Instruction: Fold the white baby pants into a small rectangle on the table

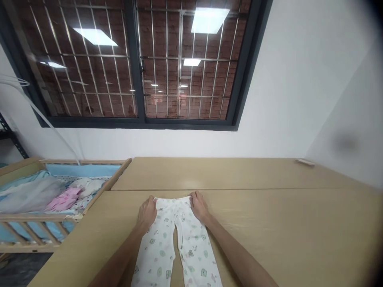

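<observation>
A small pair of white baby trousers [176, 243] with a pale green and pink print lies flat on the light wooden table [269, 223], waistband away from me, legs toward me. My left hand [147, 214] rests on the left corner of the waistband, fingers closed on the fabric. My right hand [199, 206] holds the right corner of the waistband the same way. Both forearms reach in from the bottom of the view.
A wooden baby cot [60, 199] with blue lining, pink clothes [64, 199] and other bedding stands against the table's left side. A small flat white object [304, 162] lies at the far right. A barred window [140, 63] fills the wall ahead.
</observation>
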The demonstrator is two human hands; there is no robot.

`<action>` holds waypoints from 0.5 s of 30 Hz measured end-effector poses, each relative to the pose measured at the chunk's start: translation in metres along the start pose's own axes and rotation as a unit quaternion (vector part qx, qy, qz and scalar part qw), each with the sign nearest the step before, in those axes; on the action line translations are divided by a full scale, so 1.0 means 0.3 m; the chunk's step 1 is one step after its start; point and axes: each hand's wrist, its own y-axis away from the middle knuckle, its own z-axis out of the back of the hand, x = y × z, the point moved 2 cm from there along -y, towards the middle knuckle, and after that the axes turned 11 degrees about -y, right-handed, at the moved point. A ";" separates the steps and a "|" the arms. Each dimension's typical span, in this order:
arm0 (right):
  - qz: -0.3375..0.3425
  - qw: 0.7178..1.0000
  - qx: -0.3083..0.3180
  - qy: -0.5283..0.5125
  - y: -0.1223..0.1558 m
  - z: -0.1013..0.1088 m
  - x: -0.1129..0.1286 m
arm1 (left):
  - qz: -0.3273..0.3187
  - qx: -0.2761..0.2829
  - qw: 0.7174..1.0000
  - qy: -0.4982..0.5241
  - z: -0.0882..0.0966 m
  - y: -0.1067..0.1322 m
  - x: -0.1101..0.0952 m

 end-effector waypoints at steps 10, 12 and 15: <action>-0.043 0.995 0.032 0.089 -0.179 -0.047 -0.086 | -0.017 -0.010 0.992 -0.122 -0.075 -0.199 -0.030; -0.053 0.995 0.027 0.080 -0.195 -0.053 -0.105 | -0.010 -0.011 0.992 -0.127 -0.082 -0.223 -0.044; -0.063 0.996 0.018 0.053 -0.200 -0.058 -0.127 | 0.000 -0.009 0.992 -0.122 -0.080 -0.235 -0.058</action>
